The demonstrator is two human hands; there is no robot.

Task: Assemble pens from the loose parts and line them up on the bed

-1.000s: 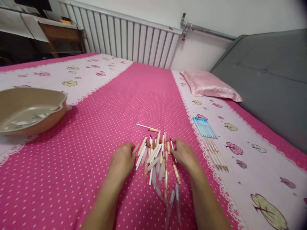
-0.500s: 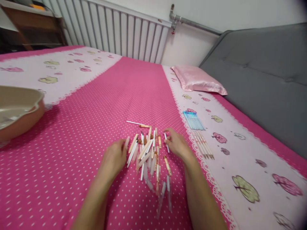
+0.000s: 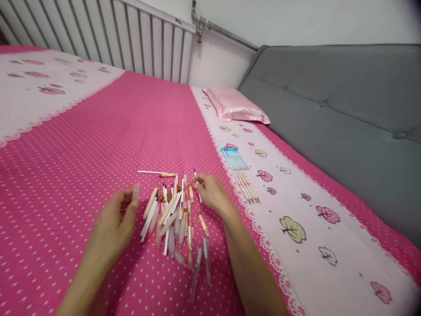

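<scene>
Loose pen parts lie in a jumbled pile between my hands, with white pen refills (image 3: 149,224), pale peach barrels (image 3: 150,203) and clear pinkish pieces (image 3: 195,274) among them. Left of the pile, my left hand (image 3: 113,226) pinches a short, translucent pale-pink pen piece (image 3: 136,193) between thumb and fingers. On the other side, my right hand (image 3: 212,193) has its fingers closed on a thin white refill (image 3: 195,173) with a dark tip. A barrel with a brown end (image 3: 203,224) lies just below that hand.
Right of my right hand lie a row of blue pens (image 3: 234,158) and a row of pale pens with brownish tips (image 3: 246,188). A pink pillow (image 3: 235,105) rests against the grey headboard (image 3: 329,79). A white radiator (image 3: 144,39) stands behind the bed.
The view has turned right, and the basin at the left has gone out of it. My left hand has drawn away from the pile with the pink piece. My right hand stays by the pile's right side.
</scene>
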